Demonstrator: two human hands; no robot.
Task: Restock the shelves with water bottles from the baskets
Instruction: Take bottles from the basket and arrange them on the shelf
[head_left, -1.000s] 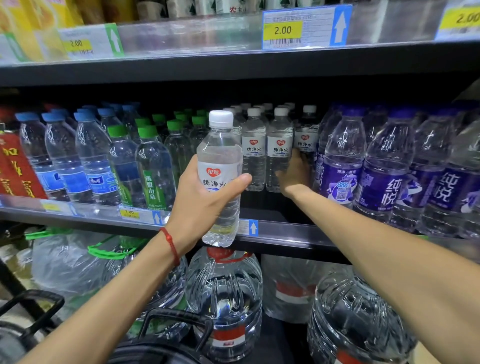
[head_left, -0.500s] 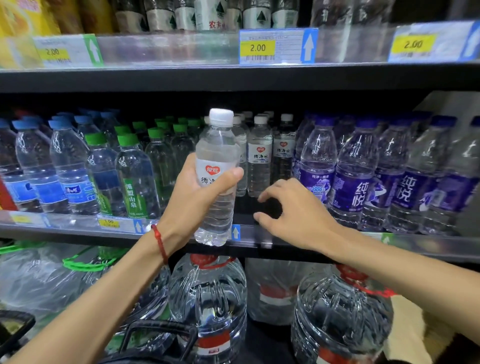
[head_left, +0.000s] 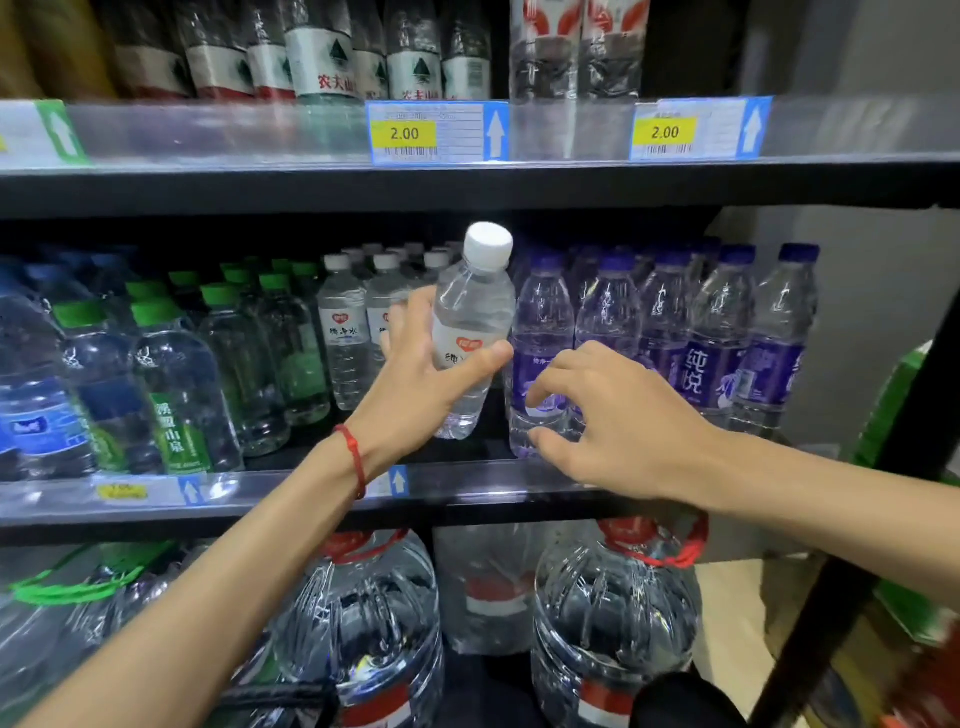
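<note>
My left hand (head_left: 415, 384) grips a clear white-capped water bottle (head_left: 475, 306) by its label, holding it tilted just above the middle shelf (head_left: 291, 491), in the gap between the white-capped row (head_left: 345, 332) and the purple-labelled bottles (head_left: 698, 338). My right hand (head_left: 602, 415) hovers over the shelf's front edge, fingers loosely curled and holding nothing, right in front of the nearest purple bottle (head_left: 543, 332). The baskets are mostly out of view.
Green-capped bottles (head_left: 176, 374) and blue-labelled bottles (head_left: 36, 405) fill the shelf's left side. The upper shelf (head_left: 467, 182) carries more bottles and price tags. Large water jugs (head_left: 613, 623) stand below. A black shelf post (head_left: 852, 545) slants at the right.
My left hand has carried the white-capped bottle right and into the shelf gap. My right hand drew back from the shelf's depth to its front edge. The view shifted right.
</note>
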